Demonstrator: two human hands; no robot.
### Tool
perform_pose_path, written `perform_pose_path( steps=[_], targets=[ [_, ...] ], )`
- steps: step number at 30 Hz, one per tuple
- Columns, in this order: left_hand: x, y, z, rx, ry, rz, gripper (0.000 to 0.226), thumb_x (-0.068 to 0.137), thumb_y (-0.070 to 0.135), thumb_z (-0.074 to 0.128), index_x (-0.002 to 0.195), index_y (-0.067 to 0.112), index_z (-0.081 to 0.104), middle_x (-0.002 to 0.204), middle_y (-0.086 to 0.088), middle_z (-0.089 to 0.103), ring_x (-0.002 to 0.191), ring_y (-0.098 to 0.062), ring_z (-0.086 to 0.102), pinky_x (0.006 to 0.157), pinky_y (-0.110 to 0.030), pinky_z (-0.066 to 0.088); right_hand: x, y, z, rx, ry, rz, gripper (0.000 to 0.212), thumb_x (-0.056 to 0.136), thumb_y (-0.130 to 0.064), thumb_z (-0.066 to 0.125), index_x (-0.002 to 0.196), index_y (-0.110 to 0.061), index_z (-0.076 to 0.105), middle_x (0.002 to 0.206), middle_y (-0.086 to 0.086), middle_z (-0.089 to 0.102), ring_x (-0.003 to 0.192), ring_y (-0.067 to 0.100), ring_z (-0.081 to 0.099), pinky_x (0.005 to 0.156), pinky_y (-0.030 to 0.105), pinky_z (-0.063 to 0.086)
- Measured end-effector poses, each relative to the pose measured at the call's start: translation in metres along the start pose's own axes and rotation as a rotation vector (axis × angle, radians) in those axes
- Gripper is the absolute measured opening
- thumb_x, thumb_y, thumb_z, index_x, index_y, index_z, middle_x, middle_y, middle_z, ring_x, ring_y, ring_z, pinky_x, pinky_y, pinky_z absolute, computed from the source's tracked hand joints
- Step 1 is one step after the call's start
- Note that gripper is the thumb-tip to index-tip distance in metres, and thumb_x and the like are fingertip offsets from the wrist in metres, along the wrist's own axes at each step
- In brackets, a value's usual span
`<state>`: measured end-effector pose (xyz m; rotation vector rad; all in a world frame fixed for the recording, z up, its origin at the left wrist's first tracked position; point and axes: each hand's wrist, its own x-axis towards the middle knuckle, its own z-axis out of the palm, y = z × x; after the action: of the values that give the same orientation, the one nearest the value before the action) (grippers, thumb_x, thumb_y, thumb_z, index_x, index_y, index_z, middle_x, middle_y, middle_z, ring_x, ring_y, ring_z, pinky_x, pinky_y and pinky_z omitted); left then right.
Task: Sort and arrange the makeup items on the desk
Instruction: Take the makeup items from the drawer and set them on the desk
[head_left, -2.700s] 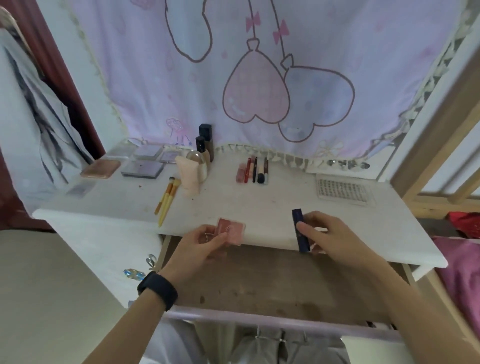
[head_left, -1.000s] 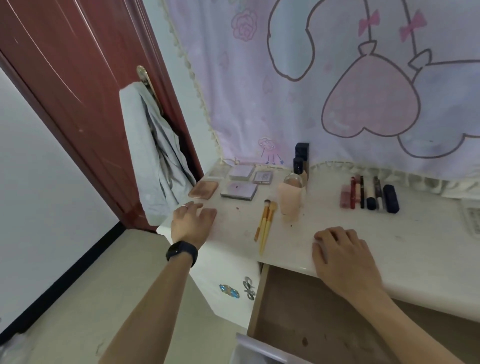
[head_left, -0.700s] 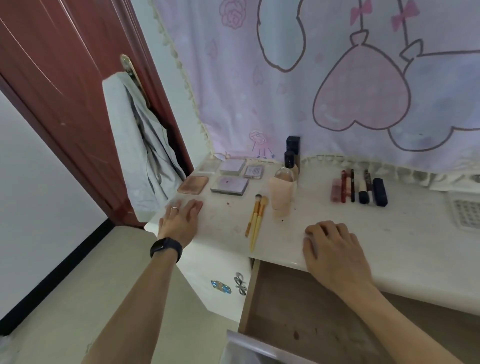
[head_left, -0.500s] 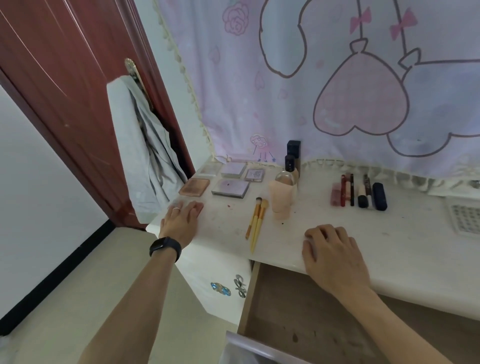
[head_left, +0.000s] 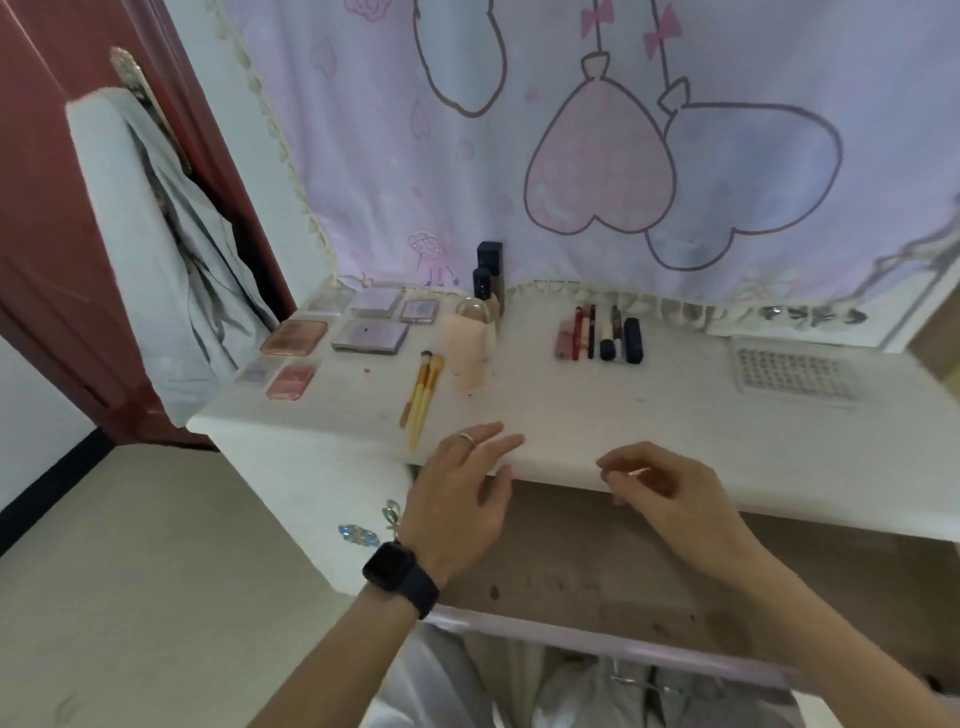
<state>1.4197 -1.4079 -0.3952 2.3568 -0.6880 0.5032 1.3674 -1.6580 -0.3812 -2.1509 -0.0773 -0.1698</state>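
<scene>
Several flat palettes lie at the desk's back left, among them a bronze compact (head_left: 294, 337), a grey palette (head_left: 370, 335) and a small pink blush (head_left: 292, 381). Two yellow brushes (head_left: 422, 397) lie beside a pale pink cup (head_left: 464, 353). Dark bottles (head_left: 488, 270) stand behind it. A row of lipsticks and pens (head_left: 600, 339) lies right of the cup. My left hand (head_left: 457, 506) hovers at the desk's front edge, fingers spread, holding nothing. My right hand (head_left: 667, 488) hovers over the same edge with fingers loosely curled and nothing in them.
An open wooden drawer (head_left: 597, 566) sits under my hands. A white gridded tray (head_left: 792, 375) lies on the desk's right. A pink curtain (head_left: 597, 156) hangs behind. A grey garment (head_left: 156, 249) hangs on the red door (head_left: 52, 234) at left.
My left hand left the desk's left corner, where the pink blush now lies, and came to the front edge. My right hand lifted off the desk. The view swung right.
</scene>
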Motion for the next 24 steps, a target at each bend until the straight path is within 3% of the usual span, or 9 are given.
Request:
perform_pose_path(
  steps=[2,5,7,9,11,15,17,20,24],
  targets=[
    [-0.007,0.031,0.03,0.018,-0.111,0.128,0.04,0.096,0.028,0.056,0.136,0.032,0.056,0.142,0.006,0.054,0.135,-0.012,0.043,0.11,-0.03,0.04,-0.035,0.019,-0.034,-0.075,-0.135,0.11,0.013,0.093,-0.039,0.067,0.101,-0.047,0.071,0.1,-0.023,0.072,0.091,0.0,0.068,0.079,0.019,0.054],
    [-0.003,0.063,0.071,0.068,-0.232,0.215,0.052,0.097,0.031,0.054,0.147,0.033,0.042,0.156,0.001,0.039,0.147,-0.017,0.029,0.121,-0.036,0.02,-0.071,0.053,-0.083,-0.339,-0.355,0.348,0.013,0.093,-0.04,0.067,0.097,-0.053,0.067,0.101,-0.033,0.069,0.096,-0.013,0.063,0.081,0.012,0.047],
    [0.005,0.078,0.094,0.137,-0.315,0.231,0.061,0.099,0.035,0.048,0.155,0.033,0.025,0.165,0.001,0.019,0.153,-0.019,0.013,0.122,-0.039,0.004,-0.087,0.084,-0.109,-0.557,-0.447,0.497,0.024,0.093,-0.029,0.066,0.108,-0.048,0.064,0.11,-0.024,0.07,0.101,-0.006,0.064,0.084,0.011,0.047],
    [0.012,0.088,0.113,0.219,-0.376,0.219,0.069,0.1,0.04,0.043,0.158,0.032,0.007,0.167,0.003,0.002,0.154,-0.019,-0.001,0.122,-0.043,-0.005,-0.097,0.113,-0.129,-0.757,-0.507,0.618,0.032,0.091,-0.022,0.062,0.121,-0.032,0.067,0.118,-0.008,0.071,0.106,0.011,0.066,0.085,0.018,0.05],
    [0.014,0.095,0.128,0.281,-0.394,0.189,0.075,0.099,0.045,0.041,0.158,0.031,-0.005,0.167,0.005,-0.005,0.153,-0.018,-0.008,0.12,-0.047,-0.011,-0.102,0.132,-0.141,-0.816,-0.536,0.716,0.031,0.09,-0.022,0.062,0.12,-0.025,0.069,0.115,-0.002,0.072,0.098,0.015,0.066,0.077,0.022,0.051],
    [0.01,0.098,0.138,0.304,-0.321,0.183,0.085,0.092,0.044,0.055,0.16,0.025,0.006,0.166,0.002,0.009,0.152,-0.018,0.001,0.12,-0.051,-0.001,-0.097,0.15,-0.141,-0.809,-0.63,0.788,0.028,0.09,-0.022,0.059,0.114,-0.016,0.071,0.114,0.004,0.073,0.099,0.022,0.067,0.082,0.03,0.055],
    [0.009,0.096,0.139,0.315,-0.314,0.206,0.088,0.089,0.042,0.06,0.16,0.024,0.011,0.165,0.001,0.015,0.152,-0.019,0.008,0.12,-0.052,0.005,-0.095,0.152,-0.136,-0.83,-0.696,0.795,0.021,0.092,-0.023,0.057,0.104,-0.01,0.07,0.11,0.008,0.072,0.091,0.024,0.066,0.073,0.028,0.052],
    [0.009,0.096,0.139,0.311,-0.339,0.203,0.09,0.088,0.04,0.062,0.16,0.024,0.01,0.165,0.001,0.014,0.152,-0.019,0.009,0.121,-0.052,0.007,-0.094,0.153,-0.136,-0.841,-0.75,0.806,0.012,0.092,-0.024,0.057,0.085,-0.016,0.062,0.093,0.005,0.067,0.074,0.019,0.058,0.061,0.024,0.042],
    [0.011,0.097,0.136,0.326,-0.396,0.224,0.089,0.092,0.043,0.052,0.159,0.028,-0.005,0.165,0.005,-0.001,0.152,-0.016,-0.002,0.121,-0.048,-0.002,-0.094,0.153,-0.141,-0.831,-0.804,0.829,0.026,0.092,-0.027,0.055,0.11,-0.014,0.068,0.112,0.007,0.07,0.097,0.025,0.065,0.08,0.031,0.052]
  ],
)
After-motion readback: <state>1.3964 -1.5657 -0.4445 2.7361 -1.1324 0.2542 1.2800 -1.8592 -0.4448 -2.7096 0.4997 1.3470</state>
